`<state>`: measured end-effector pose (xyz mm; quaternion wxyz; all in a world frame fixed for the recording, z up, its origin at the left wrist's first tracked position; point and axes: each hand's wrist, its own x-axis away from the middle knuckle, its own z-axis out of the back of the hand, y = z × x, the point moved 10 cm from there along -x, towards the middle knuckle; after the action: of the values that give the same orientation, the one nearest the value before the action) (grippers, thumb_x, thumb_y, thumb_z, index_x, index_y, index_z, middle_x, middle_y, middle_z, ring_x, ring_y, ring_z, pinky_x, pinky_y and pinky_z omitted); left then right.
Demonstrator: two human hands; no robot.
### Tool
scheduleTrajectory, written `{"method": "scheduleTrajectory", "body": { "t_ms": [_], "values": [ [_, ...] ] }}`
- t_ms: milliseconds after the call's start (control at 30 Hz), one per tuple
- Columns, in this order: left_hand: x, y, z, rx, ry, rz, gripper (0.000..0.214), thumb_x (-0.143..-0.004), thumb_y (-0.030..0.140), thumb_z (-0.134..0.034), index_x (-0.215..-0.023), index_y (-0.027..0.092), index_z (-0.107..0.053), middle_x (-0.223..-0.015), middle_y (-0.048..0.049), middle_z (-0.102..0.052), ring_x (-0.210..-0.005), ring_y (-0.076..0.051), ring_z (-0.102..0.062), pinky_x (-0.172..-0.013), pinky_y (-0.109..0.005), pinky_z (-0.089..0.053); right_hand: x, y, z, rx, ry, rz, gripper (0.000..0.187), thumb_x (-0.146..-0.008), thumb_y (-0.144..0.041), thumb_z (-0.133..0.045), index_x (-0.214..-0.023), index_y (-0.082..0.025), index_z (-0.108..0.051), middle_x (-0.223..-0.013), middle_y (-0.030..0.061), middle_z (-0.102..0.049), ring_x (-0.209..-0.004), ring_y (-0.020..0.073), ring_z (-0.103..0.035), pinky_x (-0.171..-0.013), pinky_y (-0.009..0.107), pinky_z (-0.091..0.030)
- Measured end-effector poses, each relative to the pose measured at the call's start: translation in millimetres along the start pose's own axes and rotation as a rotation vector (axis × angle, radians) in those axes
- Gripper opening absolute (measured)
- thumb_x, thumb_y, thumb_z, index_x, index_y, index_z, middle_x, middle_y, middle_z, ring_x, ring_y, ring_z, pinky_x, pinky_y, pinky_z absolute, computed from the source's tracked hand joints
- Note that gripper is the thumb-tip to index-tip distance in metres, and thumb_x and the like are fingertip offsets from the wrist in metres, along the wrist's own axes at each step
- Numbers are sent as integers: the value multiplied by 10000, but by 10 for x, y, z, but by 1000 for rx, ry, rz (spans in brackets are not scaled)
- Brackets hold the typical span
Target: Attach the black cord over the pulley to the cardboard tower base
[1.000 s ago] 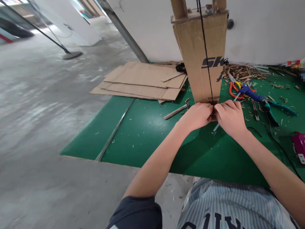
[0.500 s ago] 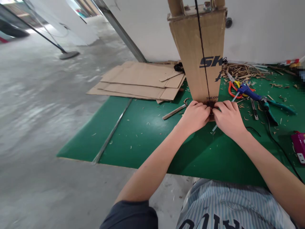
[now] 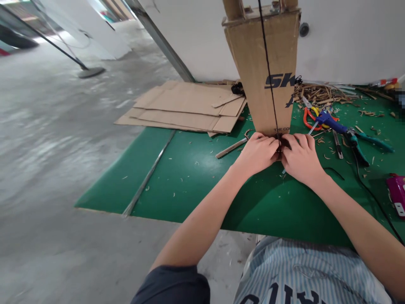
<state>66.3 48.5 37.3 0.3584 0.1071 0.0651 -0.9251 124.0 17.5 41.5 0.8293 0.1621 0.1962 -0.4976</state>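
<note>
Fingers [image 3: 268,144] of both hands are bent inward in the head view, their tips meeting near the foot of a tall cardboard piece [image 3: 253,55], right of the frame's centre. This piece stands upright on the green bench [image 3: 190,185] and reaches to the top edge; a black cord [image 3: 268,67] runs down its front and ends between the hands. Whether the fingertips pinch the cord cannot be told, since the knuckles hide them.

The left hand [image 3: 258,153] is held back upward, its fingers close together and pointing right. Its bare forearm slants up from a dark sleeve [image 3: 177,285] at bottom centre. The right hand [image 3: 301,157] mirrors it, back upward, fingers curled and slightly spread, its forearm coming diagonally from the lower right corner. A pale rod [image 3: 314,128] shows above the right hand, beside a blue glue gun [image 3: 330,122].

Right of that hand lie orange-handled scissors [image 3: 306,120], a utility knife [image 3: 338,145] and teal-handled pliers [image 3: 375,142]. Flat cardboard sheets [image 3: 186,101] lie stacked at upper centre, with a thin stick [image 3: 230,149] just left of the left hand. A purple power strip [image 3: 395,190] sits at the right edge.
</note>
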Motion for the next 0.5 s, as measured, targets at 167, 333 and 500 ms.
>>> {"method": "scheduleTrajectory", "body": {
  "t_ms": [167,333,500],
  "values": [
    [14,7,20,13,31,-27,100,-912,177,-552,-943,162,-646,-962,-84,-749,-898,-231,-686,-917,-386,-422,0,6,-39,-26,-44,-30,323,-915,-195,-513,-1156,-145,-722,-1379,133,-596,-1225,322,-431,-1134,551,-239],
    [30,23,48,4,46,-68,149,-935,187,-527,-862,174,-656,-881,-65,-746,-845,-204,-670,-937,-371,-416,-6,-10,-43,-27,-56,-29,304,-910,-205,-518,-1118,-146,-732,-1388,132,-587,-1247,323,-426,-1157,562,-219],
    [41,26,65,6,56,-90,203,-962,219,-512,-835,180,-665,-838,-40,-738,-808,-179,-656,-954,-360,-411,-9,14,-25,-30,-52,-39,335,-910,-202,-518,-1184,-142,-701,-1365,134,-600,-1242,316,-439,-1160,562,-219]
  ]
}}
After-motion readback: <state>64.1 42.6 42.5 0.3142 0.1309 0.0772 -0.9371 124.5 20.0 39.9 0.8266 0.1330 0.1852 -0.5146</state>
